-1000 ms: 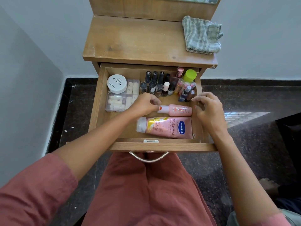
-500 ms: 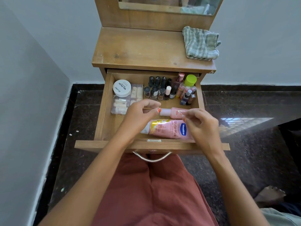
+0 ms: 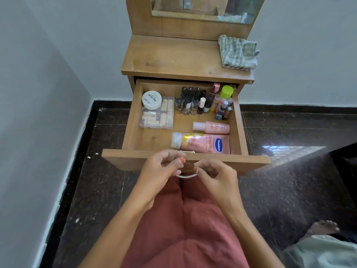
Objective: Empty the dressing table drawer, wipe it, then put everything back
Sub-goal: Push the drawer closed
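Moved: both hands have drawn back out of the open wooden drawer (image 3: 129, 120), off the small pink bottle with a white cap (image 3: 212, 127), which lies on its side by the drawer's right wall.
Drawer: pulled well out from under the tabletop and full. The contents are in tidy groups, so either emptying has not begun or everything is back; I cannot tell which.
Front edge: the pink Vaseline tube (image 3: 204, 145) lies flat along it, too long to stand.
Back edge: dark-capped nail polish bottles (image 3: 190, 103) stand upright in rows, and a lime-capped bottle (image 3: 226, 92) stands in the back right corner.
Back left corner: a white round jar (image 3: 151, 99) rests on a clear plastic box (image 3: 157, 118).
Left hand (image 3: 162, 168): before the drawer front, fingers loosely curled, nothing visibly in them.
Right hand (image 3: 218, 176): just beside it, likewise curled and empty. Whether either touches the curved metal handle (image 3: 186, 176) is unclear.
Tabletop: a grey checked cloth (image 3: 238, 53) lies bunched at the back right corner of the wooden dressing table (image 3: 173, 59), within reach for wiping.
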{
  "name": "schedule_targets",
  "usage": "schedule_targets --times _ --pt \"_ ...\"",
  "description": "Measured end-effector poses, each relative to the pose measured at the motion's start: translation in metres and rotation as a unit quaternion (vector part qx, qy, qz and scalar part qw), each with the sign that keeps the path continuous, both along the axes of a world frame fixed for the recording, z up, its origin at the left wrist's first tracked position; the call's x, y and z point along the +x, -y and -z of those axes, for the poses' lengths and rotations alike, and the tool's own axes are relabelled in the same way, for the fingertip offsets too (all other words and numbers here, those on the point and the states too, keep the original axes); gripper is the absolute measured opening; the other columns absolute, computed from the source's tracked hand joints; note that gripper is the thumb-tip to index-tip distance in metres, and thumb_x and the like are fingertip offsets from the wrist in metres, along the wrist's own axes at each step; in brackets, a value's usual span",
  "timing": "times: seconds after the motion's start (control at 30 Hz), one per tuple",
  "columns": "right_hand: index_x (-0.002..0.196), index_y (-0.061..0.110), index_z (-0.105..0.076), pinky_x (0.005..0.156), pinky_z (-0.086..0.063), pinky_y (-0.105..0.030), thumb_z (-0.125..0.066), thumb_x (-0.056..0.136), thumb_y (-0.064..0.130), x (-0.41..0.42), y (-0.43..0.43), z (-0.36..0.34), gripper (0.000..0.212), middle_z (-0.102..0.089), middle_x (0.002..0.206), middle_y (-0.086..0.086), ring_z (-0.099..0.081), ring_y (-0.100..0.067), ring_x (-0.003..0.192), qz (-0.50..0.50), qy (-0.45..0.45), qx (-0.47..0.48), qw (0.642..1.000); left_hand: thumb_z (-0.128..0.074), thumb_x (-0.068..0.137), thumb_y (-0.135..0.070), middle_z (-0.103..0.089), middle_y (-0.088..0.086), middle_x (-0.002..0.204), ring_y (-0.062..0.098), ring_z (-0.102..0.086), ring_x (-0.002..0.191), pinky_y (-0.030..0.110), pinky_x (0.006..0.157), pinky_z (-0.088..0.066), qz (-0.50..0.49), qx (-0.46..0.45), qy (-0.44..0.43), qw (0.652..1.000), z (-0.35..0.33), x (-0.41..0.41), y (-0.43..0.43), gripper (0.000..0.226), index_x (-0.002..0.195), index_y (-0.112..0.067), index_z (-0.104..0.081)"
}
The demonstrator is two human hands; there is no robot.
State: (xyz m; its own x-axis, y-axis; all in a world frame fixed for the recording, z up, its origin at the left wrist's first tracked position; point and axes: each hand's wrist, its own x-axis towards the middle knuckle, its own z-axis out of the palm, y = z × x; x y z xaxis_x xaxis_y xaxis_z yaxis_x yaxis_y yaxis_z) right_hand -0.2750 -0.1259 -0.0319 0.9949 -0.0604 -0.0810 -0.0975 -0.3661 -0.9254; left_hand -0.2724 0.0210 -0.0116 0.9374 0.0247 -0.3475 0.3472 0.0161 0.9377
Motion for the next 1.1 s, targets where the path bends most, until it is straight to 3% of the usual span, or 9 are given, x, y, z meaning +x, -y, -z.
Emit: schedule_targets --times 0.07,0.13,0.2,0.33,0.43,0.57,0.8,0.93,1.1 --pt "0.069 0.021 -0.068 0.066 -0.048 -0.01 -0.07 0.076 0.004 -0.007 0.0 0.009 0.018 -0.067 0.065 0.009 -0.061 0.001 0.061 0.026 -0.063 0.012 0.998 -0.058 0.088 -0.007 -0.067 -0.003 0.08 0.0 -0.065 0.075 0.01 0.062 -0.052 -0.029 -0.003 -0.027 0.999 0.008 -0.009 -0.002 0.015 0.082 -0.018 -0.068" --pt "0.067 0.02 -0.069 0.071 -0.054 -0.023 -0.07 0.077 0.007 -0.011 0.001 0.02 0.016 -0.067 0.063 0.005 -0.062 -0.004 0.06 0.058 -0.112 0.025 0.992 -0.057 0.088 -0.007 -0.066 0.001 0.078 0.005 -0.064 0.074 0.012 0.063 -0.054 -0.055 0.002 -0.052 0.997 0.019 -0.017 -0.005 0.015 0.08 -0.015 -0.067" --pt "0.072 0.01 -0.068 0.073 -0.057 -0.031 -0.068 0.079 0.006 -0.011 0.003 0.029 0.009 -0.066 0.065 -0.003 -0.064 -0.012 0.062 0.1 -0.16 0.07 0.98 -0.057 0.088 -0.006 -0.066 0.006 0.079 0.01 -0.064 0.075 0.015 0.066 -0.057 -0.08 -0.003 -0.086 0.993 0.031 -0.022 -0.008 0.012 0.081 -0.012 -0.065" --pt "0.076 0.002 -0.059 0.061 -0.057 -0.018 -0.059 0.086 0.003 -0.009 -0.001 0.034 0.009 -0.061 0.075 -0.016 -0.064 -0.02 0.07 0.158 -0.225 0.223 0.935 -0.055 0.088 -0.001 -0.061 0.012 0.082 0.016 -0.062 0.073 0.017 0.058 -0.057 -0.125 -0.039 -0.15 0.98 0.05 -0.02 -0.011 0.008 0.085 -0.009 -0.057" --pt "0.078 0.0 -0.056 0.064 -0.056 -0.019 -0.055 0.089 0.003 -0.005 -0.004 0.036 0.011 -0.059 0.074 -0.016 -0.062 -0.021 0.073 0.167 -0.237 0.286 0.913 -0.055 0.09 -0.004 -0.061 0.014 0.083 0.017 -0.062 0.075 0.018 0.059 -0.056 -0.124 -0.074 -0.159 0.977 0.056 -0.014 -0.01 0.002 0.088 -0.005 -0.055" --pt "0.078 -0.001 -0.055 0.066 -0.056 -0.02 -0.054 0.089 0.002 -0.002 -0.007 0.038 0.011 -0.06 0.075 -0.016 -0.062 -0.02 0.074 0.161 -0.245 0.317 0.902 -0.052 0.091 -0.004 -0.061 0.015 0.077 0.018 -0.062 0.072 0.017 0.059 -0.055 -0.135 -0.099 -0.152 0.974 0.059 -0.009 -0.003 0.014 0.078 -0.005 -0.055" --pt "0.094 -0.007 -0.055 0.065 -0.056 -0.021 -0.056 0.088 0.002 -0.004 -0.011 0.045 0.011 -0.062 0.078 -0.016 -0.064 -0.02 0.074 0.176 -0.242 0.345 0.89 -0.05 0.093 -0.002 -0.061 0.013 0.07 0.005 -0.064 0.047 0.015 0.054 -0.055 -0.169 -0.108 -0.148 0.968 0.069 -0.006 0.006 0.019 0.075 -0.003 -0.057" --pt "0.108 -0.013 -0.052 0.062 -0.057 -0.02 -0.054 0.088 -0.002 -0.003 -0.014 0.047 0.023 -0.061 0.082 -0.018 -0.063 -0.022 0.075 0.181 -0.235 0.361 0.884 -0.051 0.091 0.002 -0.064 0.007 0.062 0.005 -0.065 0.047 0.016 0.056 -0.056 -0.19 -0.123 -0.135 0.965 0.07 -0.006 0.007 0.02 0.072 -0.001 -0.058" --pt "0.108 -0.016 -0.052 0.061 -0.058 -0.021 -0.056 0.087 -0.002 -0.001 -0.016 0.048 0.025 -0.062 0.081 -0.018 -0.064 -0.021 0.072 0.193 -0.221 0.37 0.882 -0.052 0.089 0.004 -0.066 -0.002 0.049 0.004 -0.065 0.049 0.015 0.056 -0.056 -0.206 -0.137 -0.115 0.962 0.071 -0.006 0.008 0.022 0.069 -0.001 -0.06"
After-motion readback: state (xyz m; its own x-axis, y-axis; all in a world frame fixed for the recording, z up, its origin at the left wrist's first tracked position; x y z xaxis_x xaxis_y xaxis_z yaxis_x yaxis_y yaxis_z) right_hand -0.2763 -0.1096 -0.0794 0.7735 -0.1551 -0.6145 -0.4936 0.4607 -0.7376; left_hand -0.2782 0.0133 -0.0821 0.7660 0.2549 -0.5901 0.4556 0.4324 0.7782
